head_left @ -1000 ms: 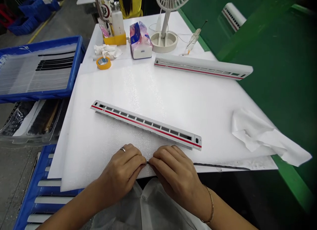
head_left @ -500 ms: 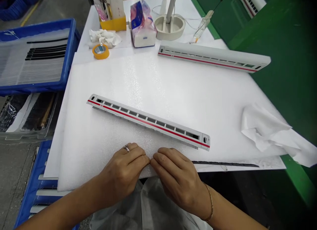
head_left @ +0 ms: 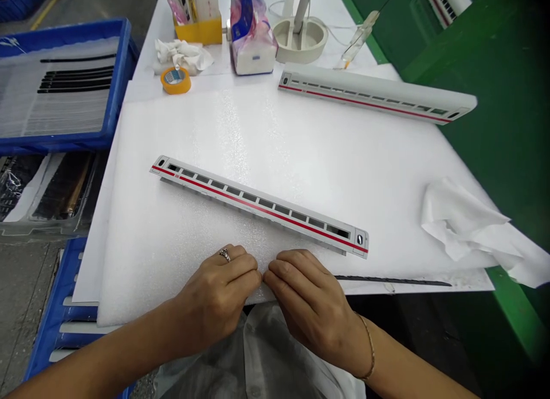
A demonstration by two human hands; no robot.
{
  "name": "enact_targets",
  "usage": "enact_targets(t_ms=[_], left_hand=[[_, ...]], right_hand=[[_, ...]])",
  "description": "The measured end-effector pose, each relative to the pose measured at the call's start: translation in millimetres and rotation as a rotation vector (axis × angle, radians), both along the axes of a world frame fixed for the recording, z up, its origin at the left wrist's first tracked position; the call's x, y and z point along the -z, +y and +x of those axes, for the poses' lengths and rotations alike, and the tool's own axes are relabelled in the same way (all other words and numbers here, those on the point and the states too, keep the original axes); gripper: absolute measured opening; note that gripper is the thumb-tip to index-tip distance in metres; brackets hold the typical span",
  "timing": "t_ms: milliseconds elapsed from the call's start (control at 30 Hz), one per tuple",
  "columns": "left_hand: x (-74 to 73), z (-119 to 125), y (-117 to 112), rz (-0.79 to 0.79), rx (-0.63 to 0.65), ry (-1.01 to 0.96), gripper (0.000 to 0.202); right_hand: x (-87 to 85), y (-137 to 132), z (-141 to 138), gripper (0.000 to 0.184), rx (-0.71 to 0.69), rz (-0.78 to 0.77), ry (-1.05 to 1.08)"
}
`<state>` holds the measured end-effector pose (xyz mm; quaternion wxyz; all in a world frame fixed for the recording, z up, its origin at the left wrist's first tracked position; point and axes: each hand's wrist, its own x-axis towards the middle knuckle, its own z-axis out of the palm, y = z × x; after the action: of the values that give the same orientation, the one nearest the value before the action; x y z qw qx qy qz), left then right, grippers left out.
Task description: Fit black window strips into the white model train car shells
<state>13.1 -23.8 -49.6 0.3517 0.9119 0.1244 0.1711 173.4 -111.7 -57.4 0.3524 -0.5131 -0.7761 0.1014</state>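
"Hands?"

"Your left hand [head_left: 217, 287] and right hand [head_left: 311, 307] meet at the near edge of the foam sheet [head_left: 275, 135], fingers curled."

"Grip?"

"Clenched or released, cannot tell; nothing visibly pinched."

"Specimen?"

"Model train carriage shell [head_left: 258, 207] lies on the foam at 12 o'clock, just beyond your hands. Dark strip [head_left: 393, 281] at 3 o'clock."

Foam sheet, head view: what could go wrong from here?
The left hand and right hand sit close below the model carriage shell, so a knuckle might knock it. The thin dark strip lies along the near edge of the foam sheet and could perhaps slip off.
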Motion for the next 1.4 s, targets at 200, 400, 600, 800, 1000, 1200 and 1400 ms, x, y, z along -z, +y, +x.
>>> enact_targets(t_ms=[200, 400, 600, 800, 1000, 1200, 1400], left_hand=[[-0.5, 0, 2, -0.056, -0.023, 0.009, 0.025], [-1.0, -2, 2, -0.067, -0.068, -0.005, 0.017], [-0.3, -3, -1, -0.015, -0.083, -0.011, 0.015], [-3.7, 1, -3, -0.029, -0.109, 0.003, 0.014], [-6.3, 6, -4, 0.002, -0.086, 0.011, 0.019], [-2.4, 4, -2, 0.037, -0.032, 0.048, 0.027], [-3.0, -1, 0, 0.008, -0.042, 0.053, 0.022]], right_hand=[[0.3, 1, 0, 0.019, 0.012, -0.013, 0.005], [-11.1, -4, 10, 0.019, 0.047, -0.15, 0.016], [-7.6, -8, 12, 0.013, 0.169, -0.137, 0.01], [-5.6, -11, 10, 0.015, 0.137, -0.093, 0.001], [-3.9, -7, 6, 0.016, 0.099, -0.091, -0.03], [-1.9, -1, 5, 0.023, 0.017, -0.039, -0.062], [-4.2, -1, 10, 0.021, -0.008, -0.057, -0.09]])
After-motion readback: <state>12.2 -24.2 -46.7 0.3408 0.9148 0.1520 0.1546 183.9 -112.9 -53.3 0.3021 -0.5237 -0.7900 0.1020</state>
